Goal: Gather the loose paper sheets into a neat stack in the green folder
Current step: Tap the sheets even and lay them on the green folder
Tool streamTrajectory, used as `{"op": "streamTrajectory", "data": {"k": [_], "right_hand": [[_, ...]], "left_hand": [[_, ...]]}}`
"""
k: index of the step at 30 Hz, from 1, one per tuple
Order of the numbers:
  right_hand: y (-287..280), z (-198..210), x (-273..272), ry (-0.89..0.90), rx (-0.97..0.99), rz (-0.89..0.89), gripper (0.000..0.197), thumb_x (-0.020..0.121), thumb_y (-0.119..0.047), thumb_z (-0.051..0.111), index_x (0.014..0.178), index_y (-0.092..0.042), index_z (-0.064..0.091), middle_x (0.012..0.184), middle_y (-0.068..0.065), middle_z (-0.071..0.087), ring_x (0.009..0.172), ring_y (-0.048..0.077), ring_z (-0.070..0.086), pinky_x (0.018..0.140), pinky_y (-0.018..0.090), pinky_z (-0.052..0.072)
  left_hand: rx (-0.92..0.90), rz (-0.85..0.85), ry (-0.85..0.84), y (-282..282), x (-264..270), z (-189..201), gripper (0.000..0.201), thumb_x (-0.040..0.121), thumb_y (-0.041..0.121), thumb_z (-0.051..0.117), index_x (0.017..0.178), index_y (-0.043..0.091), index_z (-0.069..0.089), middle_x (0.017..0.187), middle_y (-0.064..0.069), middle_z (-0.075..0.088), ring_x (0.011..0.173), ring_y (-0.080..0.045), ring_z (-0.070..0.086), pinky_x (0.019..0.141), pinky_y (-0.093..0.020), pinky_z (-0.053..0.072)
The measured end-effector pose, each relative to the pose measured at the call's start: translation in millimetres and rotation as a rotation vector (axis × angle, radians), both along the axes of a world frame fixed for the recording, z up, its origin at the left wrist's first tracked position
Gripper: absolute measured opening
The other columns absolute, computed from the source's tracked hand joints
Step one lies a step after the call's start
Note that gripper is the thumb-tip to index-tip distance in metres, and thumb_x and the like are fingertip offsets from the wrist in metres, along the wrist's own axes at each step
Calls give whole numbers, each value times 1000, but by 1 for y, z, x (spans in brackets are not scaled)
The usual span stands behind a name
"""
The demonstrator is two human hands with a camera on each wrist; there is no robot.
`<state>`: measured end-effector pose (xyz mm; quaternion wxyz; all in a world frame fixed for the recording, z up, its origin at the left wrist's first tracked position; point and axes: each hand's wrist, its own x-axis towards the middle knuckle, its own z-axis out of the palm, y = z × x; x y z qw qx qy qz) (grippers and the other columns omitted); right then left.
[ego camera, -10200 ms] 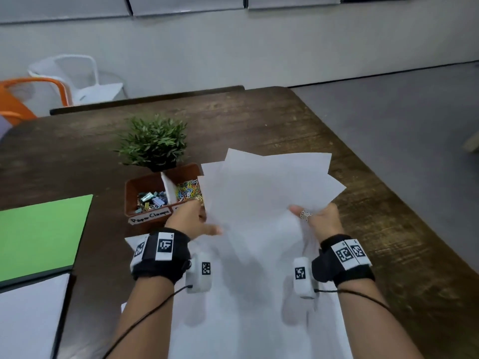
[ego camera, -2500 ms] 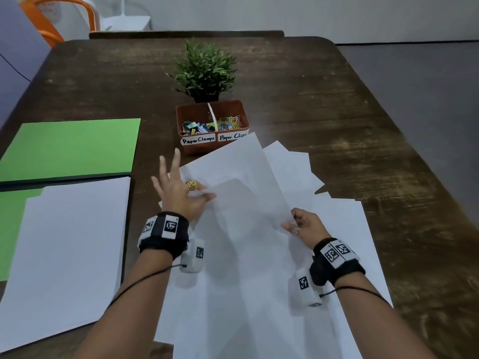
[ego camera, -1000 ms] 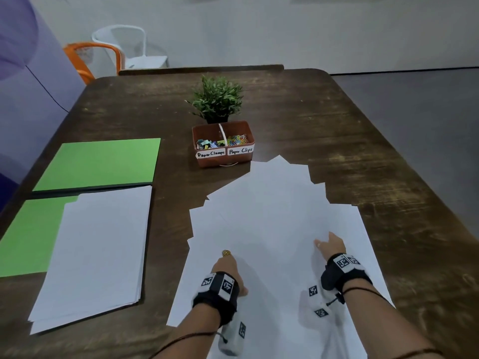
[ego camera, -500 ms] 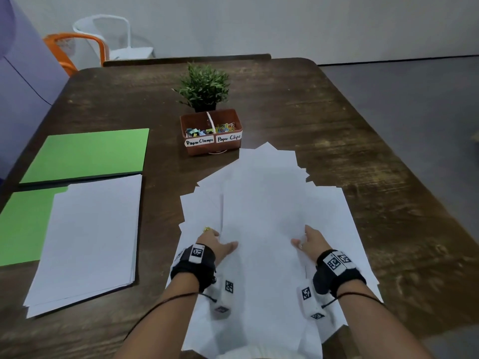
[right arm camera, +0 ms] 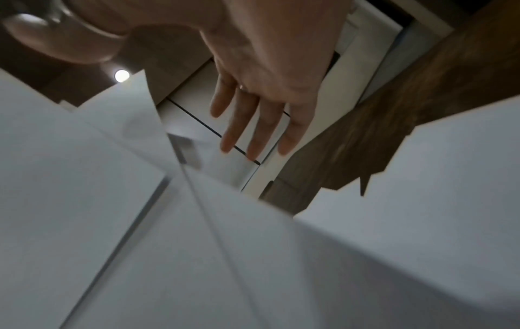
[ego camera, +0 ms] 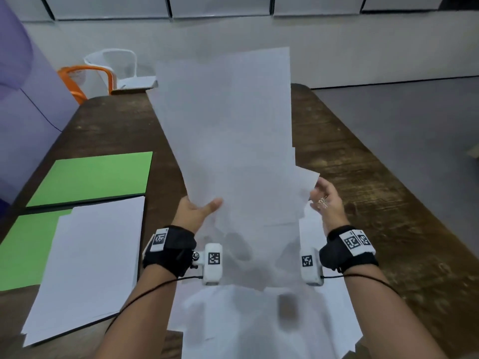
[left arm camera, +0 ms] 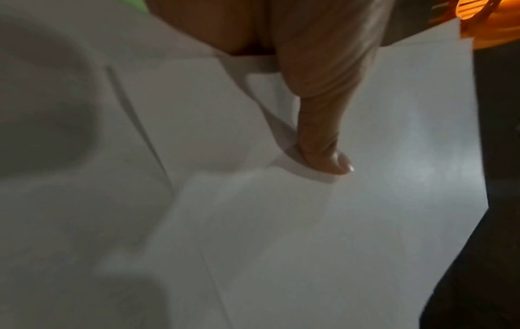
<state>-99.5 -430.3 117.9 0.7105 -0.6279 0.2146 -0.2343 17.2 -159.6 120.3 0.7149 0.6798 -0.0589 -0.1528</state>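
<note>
A bundle of white paper sheets (ego camera: 233, 138) stands raised in front of me, roughly aligned, with some corners sticking out at the right. My left hand (ego camera: 198, 211) grips its lower left edge, thumb (left arm camera: 318, 124) pressed on the front of the sheets (left arm camera: 394, 178) and fingers behind. My right hand (ego camera: 324, 200) is at the bundle's right edge with its fingers (right arm camera: 253, 115) straight, beside the sheets (right arm camera: 84, 178). The green folder (ego camera: 90, 177) lies open at the left. A paper stack (ego camera: 88, 263) rests on its near half. More loose sheets (ego camera: 259, 322) lie on the table below my wrists.
The dark wooden table (ego camera: 363, 190) runs away from me, its right edge dropping to grey floor. An orange chair (ego camera: 85, 79) and a white chair (ego camera: 116, 63) stand at the far end. A purple panel (ego camera: 26, 94) borders the left. The raised sheets hide the table's middle.
Half a second ago both hands lay on the spread sheets on the table. Now a bundle is lifted upright, held by my left hand, and it hides the plant and clip tray.
</note>
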Motion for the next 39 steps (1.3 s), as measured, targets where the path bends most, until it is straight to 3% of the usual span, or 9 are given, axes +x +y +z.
{"op": "streamTrajectory", "data": {"k": [2, 6, 12, 17, 20, 25, 29, 34, 39], "right_hand": [[8, -10, 0, 52, 38, 160, 91, 55, -53, 83, 128, -15, 45, 94, -4, 62, 87, 6, 60, 77, 19, 48], [24, -9, 15, 61, -3, 294, 56, 76, 9, 66, 123, -9, 42, 86, 4, 63, 76, 1, 64, 70, 15, 51], [21, -9, 38, 140, -118, 255, 50, 75, 3, 72, 116, -15, 51, 111, 3, 64, 93, 16, 64, 74, 18, 53], [26, 7, 48, 44, -82, 171, 24, 88, 1, 57, 109, -11, 55, 99, -2, 66, 78, -3, 66, 79, 23, 52], [18, 24, 54, -58, -134, 181, 32, 90, -1, 53, 120, -11, 49, 104, -9, 63, 88, -8, 63, 79, 14, 48], [14, 24, 66, 148, -298, 362, 60, 71, -5, 78, 118, -26, 48, 106, -9, 63, 98, 13, 61, 92, 31, 46], [22, 14, 73, 118, -325, 368, 44, 78, 3, 70, 105, -28, 54, 104, -9, 64, 99, 14, 61, 99, 40, 46], [35, 31, 77, -46, -227, 143, 31, 81, 7, 65, 98, -19, 61, 93, -9, 68, 82, -1, 66, 83, 30, 50], [55, 59, 68, -256, -274, 19, 28, 82, -5, 69, 91, -30, 63, 84, -14, 71, 84, 6, 66, 75, 20, 53]], "left_hand": [[-45, 46, -45, -1, 2, 8, 45, 60, 24, 87, 97, 11, 65, 98, -6, 71, 95, -24, 66, 92, -42, 49], [-39, 40, -115, -4, 8, 18, 51, 52, 29, 88, 95, 13, 64, 90, 4, 72, 84, -7, 68, 87, -33, 51], [11, 120, -226, -2, 17, 13, 15, 76, 10, 75, 88, 16, 69, 92, -7, 71, 89, -25, 67, 90, -48, 51], [16, 154, -314, -7, 16, 23, 17, 74, 7, 76, 85, 18, 68, 79, 6, 72, 75, -10, 67, 74, -32, 53], [-10, 180, -382, -4, 24, 42, 16, 75, 0, 73, 83, 11, 65, 65, 12, 69, 58, 0, 62, 56, -19, 50], [-8, 136, -326, -5, 36, 44, 34, 66, -7, 76, 89, 14, 64, 77, 11, 71, 71, -1, 66, 73, -23, 52], [43, 114, -289, -12, 32, 36, 19, 73, -8, 71, 88, 3, 66, 69, 14, 70, 66, 2, 64, 72, -30, 51], [25, 211, -267, -15, 30, 42, 7, 79, 14, 72, 79, 20, 69, 87, -8, 71, 81, -26, 67, 81, -47, 54], [93, 317, -482, -28, 8, 78, 30, 84, 35, 64, 95, 8, 68, 86, -9, 69, 79, -22, 65, 72, -40, 52]]}}
